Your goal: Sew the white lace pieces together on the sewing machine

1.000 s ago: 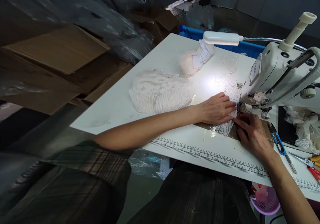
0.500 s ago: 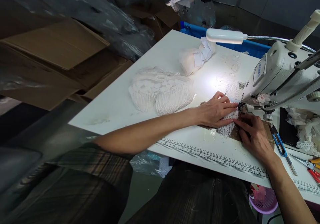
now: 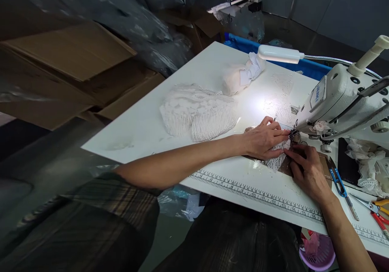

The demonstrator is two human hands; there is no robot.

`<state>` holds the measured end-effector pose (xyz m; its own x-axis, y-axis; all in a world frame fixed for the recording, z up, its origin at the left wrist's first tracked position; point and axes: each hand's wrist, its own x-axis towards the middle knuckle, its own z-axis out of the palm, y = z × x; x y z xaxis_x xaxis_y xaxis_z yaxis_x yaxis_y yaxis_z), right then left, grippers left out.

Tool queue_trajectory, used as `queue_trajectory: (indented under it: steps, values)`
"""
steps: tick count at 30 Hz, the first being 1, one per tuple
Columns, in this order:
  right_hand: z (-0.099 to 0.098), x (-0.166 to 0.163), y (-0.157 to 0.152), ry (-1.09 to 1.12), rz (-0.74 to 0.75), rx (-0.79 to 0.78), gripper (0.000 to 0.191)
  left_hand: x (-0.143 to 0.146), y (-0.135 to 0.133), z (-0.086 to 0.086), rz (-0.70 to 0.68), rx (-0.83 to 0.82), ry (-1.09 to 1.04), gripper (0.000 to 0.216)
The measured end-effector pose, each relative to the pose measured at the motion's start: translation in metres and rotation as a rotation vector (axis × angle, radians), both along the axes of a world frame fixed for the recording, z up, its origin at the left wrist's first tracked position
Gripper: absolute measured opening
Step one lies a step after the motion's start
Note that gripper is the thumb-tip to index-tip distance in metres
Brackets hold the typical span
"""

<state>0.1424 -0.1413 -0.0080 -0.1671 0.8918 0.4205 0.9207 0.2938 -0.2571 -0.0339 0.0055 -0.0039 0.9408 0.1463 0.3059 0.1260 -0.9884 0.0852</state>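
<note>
My left hand [image 3: 263,141] lies over a piece of white lace [image 3: 275,163], its fingers stretched out and pressing the lace down beside the needle area of a white sewing machine [image 3: 330,89]. On the near side of the machine's foot, my right hand [image 3: 308,170] is closed with its fingertips at the lace edge. What lies between thumb and index is partly hidden. Under the lace is a brown plate [image 3: 285,168] set on the white table. More white lace [image 3: 279,101] spreads behind the foot, under the light.
Gathered white lace [image 3: 197,110] and a pale bundle [image 3: 235,79] lie on the table [image 3: 146,132]. A lamp [image 3: 279,54] hangs over it. Blue thread snips [image 3: 338,180], red-and-yellow-handled tools [image 3: 378,213] and lace scraps [image 3: 369,162] lie right. A purple basket [image 3: 319,255] stands below. Cardboard boxes [image 3: 69,49] stand left.
The view has shifted slightly, so the table and machine sit a little lower in the picture. Both hands keep nearly the same place on the lace.
</note>
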Motion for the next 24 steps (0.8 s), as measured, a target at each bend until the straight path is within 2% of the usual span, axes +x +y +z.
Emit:
queue_trajectory:
  steps: [6, 10, 16, 24]
  values:
    - [-0.0023, 0.0017, 0.0003, 0.014, -0.014, -0.018, 0.034, 0.0010, -0.0011, 0.0010, 0.021, 0.004, 0.017, 0.038]
    - [-0.0021, 0.0028, 0.0008, -0.002, 0.000, -0.018, 0.035, 0.0012, -0.0048, -0.0002, 0.027, 0.076, -0.043, 0.036]
    - [-0.0013, 0.0021, 0.0018, -0.045, 0.008, 0.017, 0.033, 0.0020, -0.0055, -0.0036, -0.089, 0.176, -0.130, 0.029]
    - [-0.0004, 0.0032, 0.0042, -0.064, -0.005, -0.033, 0.037, 0.0031, -0.0052, -0.0034, -0.023, 0.161, -0.074, 0.027]
